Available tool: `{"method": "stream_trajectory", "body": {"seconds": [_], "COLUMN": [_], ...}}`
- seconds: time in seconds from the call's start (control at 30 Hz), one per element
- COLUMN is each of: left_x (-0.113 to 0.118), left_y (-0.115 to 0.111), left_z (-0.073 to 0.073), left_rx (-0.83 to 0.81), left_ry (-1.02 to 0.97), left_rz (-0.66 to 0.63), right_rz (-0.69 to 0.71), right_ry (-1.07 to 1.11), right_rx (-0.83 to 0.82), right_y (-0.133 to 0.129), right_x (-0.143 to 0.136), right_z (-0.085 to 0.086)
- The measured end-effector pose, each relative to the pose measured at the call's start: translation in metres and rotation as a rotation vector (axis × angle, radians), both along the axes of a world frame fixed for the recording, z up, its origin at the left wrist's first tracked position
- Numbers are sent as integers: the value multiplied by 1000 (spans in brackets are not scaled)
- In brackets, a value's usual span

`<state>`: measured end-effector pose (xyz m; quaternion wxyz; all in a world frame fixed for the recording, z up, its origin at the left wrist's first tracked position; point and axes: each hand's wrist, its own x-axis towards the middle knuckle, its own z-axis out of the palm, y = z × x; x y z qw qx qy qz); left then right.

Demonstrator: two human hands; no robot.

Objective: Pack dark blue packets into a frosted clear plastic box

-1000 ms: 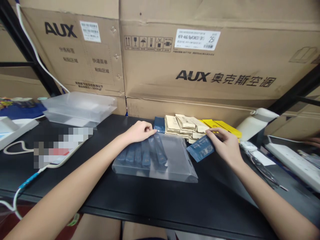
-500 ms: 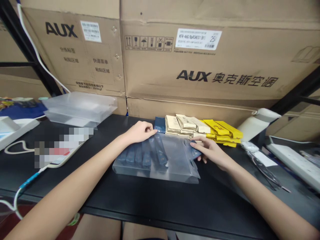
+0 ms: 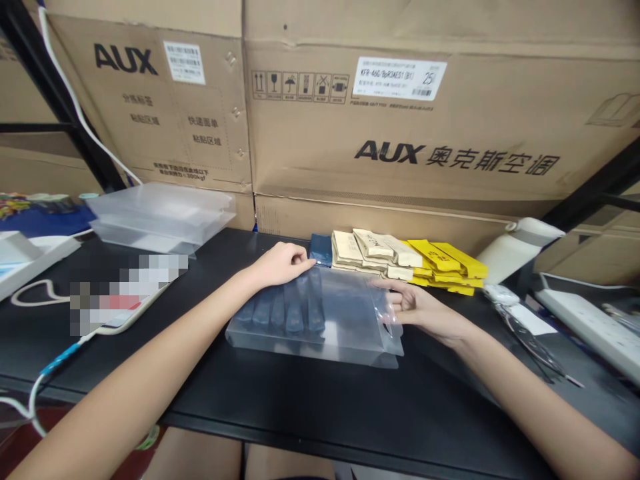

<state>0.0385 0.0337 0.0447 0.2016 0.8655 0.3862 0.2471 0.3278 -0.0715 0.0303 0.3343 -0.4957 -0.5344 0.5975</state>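
Observation:
A clear plastic bag (image 3: 345,343) with a handle cutout lies on its side on the black table. Several dark blue packets (image 3: 294,310) rest side by side in its left part, seen through the plastic. My left hand (image 3: 283,263) pinches the bag's far edge near its middle, thumb against curled fingers. At the open right end is my right hand (image 3: 417,307), its bent fingers closed on the bag's edge beside the cutout, partly behind the plastic. No packet shows in it.
Behind the bag lie a blue packet (image 3: 321,250), cream packets (image 3: 373,250) and yellow packets (image 3: 445,263). A white bottle (image 3: 520,247) leans at the right, near a power strip (image 3: 595,327). Folded clear bags (image 3: 160,210) and a phone (image 3: 125,303) are left. Cartons (image 3: 310,147) stand behind.
The blue packet in my right hand is no longer visible there. My right hand has shifted slightly at the bag's opening. The tilted packet inside now stands in line with the others.

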Motion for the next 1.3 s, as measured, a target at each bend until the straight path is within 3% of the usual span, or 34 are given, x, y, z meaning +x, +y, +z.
{"method": "stream_trajectory", "body": {"seconds": [0.3, 0.43, 0.87, 1.3], "left_x": [0, 0, 0, 1], "left_y": [0, 0, 0, -2], "left_z": [-1, -1, 0, 0], "left_rx": [6, 2, 20, 54], "left_ry": [1, 1, 13, 11], "left_rz": [-3, -2, 5, -20], "right_rz": [-207, -193, -107, 6], "right_ry": [-2, -98, -260, -46], "right_rx": [103, 192, 260, 134], "right_y": [5, 4, 4, -2], "right_x": [-8, -9, -7, -11], "right_z": [-13, -15, -11, -12]}}
